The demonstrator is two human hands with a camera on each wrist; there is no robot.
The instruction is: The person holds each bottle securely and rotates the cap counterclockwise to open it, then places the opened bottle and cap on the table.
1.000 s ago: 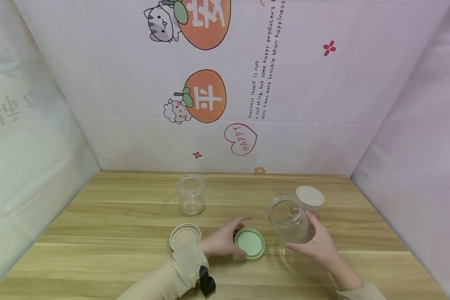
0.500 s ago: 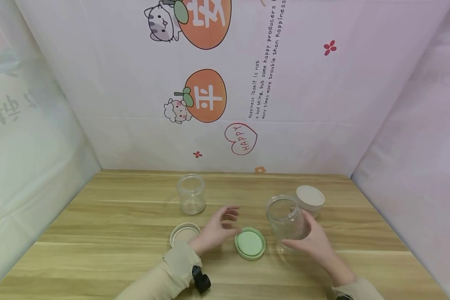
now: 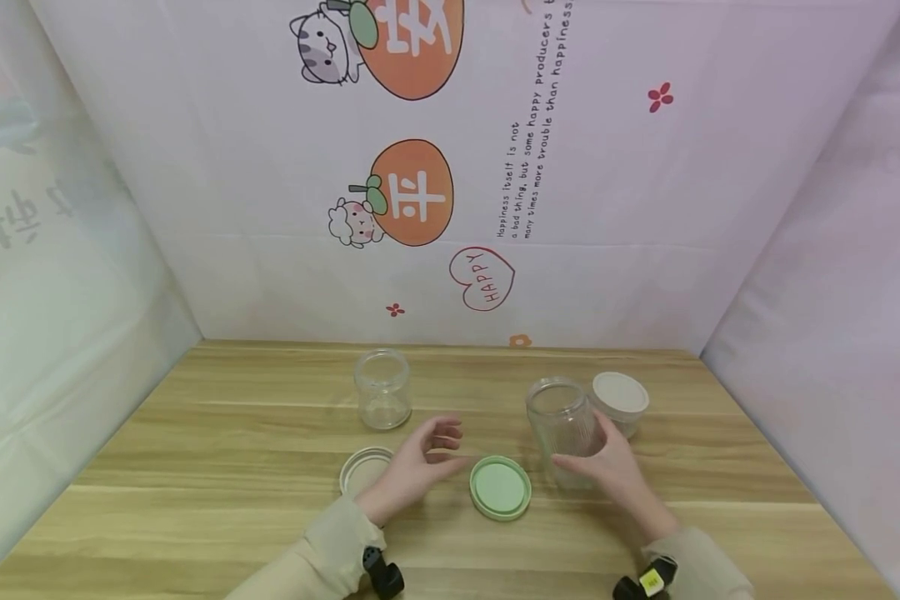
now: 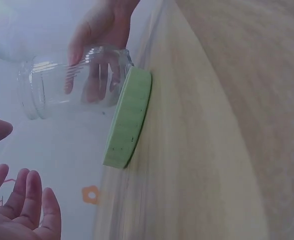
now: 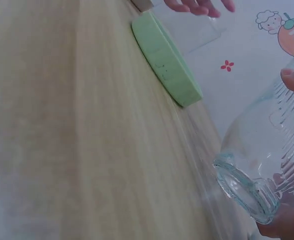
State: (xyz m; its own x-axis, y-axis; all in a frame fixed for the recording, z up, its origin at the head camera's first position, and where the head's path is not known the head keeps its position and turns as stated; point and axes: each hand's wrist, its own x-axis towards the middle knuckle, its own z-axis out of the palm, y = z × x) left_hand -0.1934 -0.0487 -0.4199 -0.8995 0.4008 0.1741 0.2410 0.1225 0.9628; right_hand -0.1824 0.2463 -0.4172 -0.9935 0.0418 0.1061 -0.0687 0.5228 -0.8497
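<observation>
My right hand (image 3: 618,471) grips a clear ribbed glass jar (image 3: 557,417) round its side, thumb on the near face and fingers behind. The jar's open rim is upward, and its base shows close over the table in the right wrist view. Left of it lies a green lid (image 3: 500,488), inner side up. My left hand (image 3: 416,462) hovers just left of the green lid with relaxed, slightly bent fingers and nothing in them. Under that forearm, a beige lid (image 3: 363,471) is partly hidden. In the left wrist view, fingers of the right hand (image 4: 99,75) show through the glass.
A smaller lidless glass jar (image 3: 383,400) stands at the back, left of centre. Behind the right hand, at the back right, is a small jar with a whitish lid (image 3: 620,393). A printed white cloth (image 3: 607,208) walls off the wooden table (image 3: 217,467).
My left hand has drawn back left from the green lid, which has stayed put. My right hand has shifted the glass jar a little left and farther back.
</observation>
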